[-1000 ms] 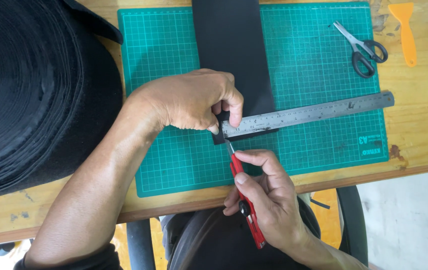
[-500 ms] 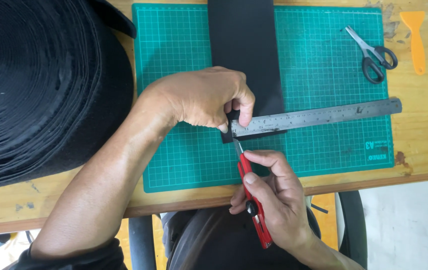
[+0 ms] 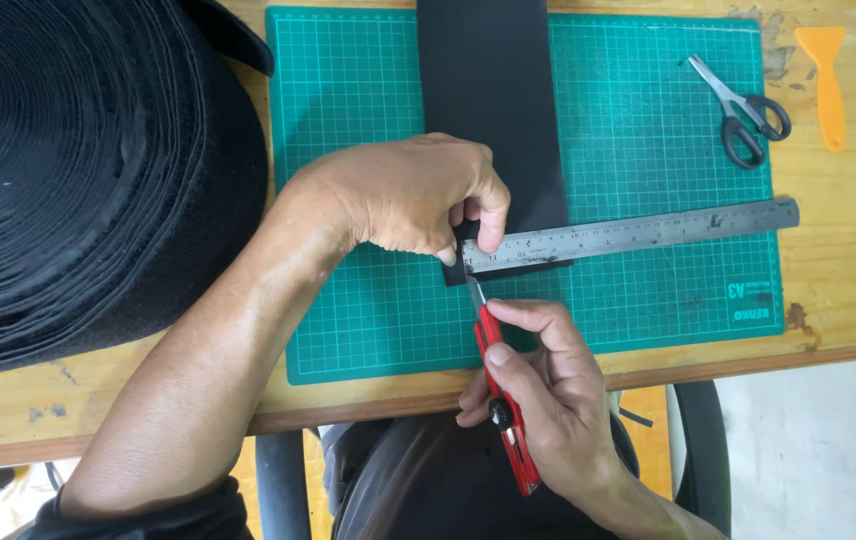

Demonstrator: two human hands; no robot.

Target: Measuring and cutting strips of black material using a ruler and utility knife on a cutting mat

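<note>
Two hands work on a green cutting mat that lies on a wooden table: the left hand presses its fingertips down on the near end of a steel ruler, which lies across a black strip running up the mat. The right hand grips a red utility knife, fingers closed around it, blade tip at the strip's left edge just below the ruler. Beside the mat sit a big black roll on the left, and scissors and an orange scraper on the right.
</note>
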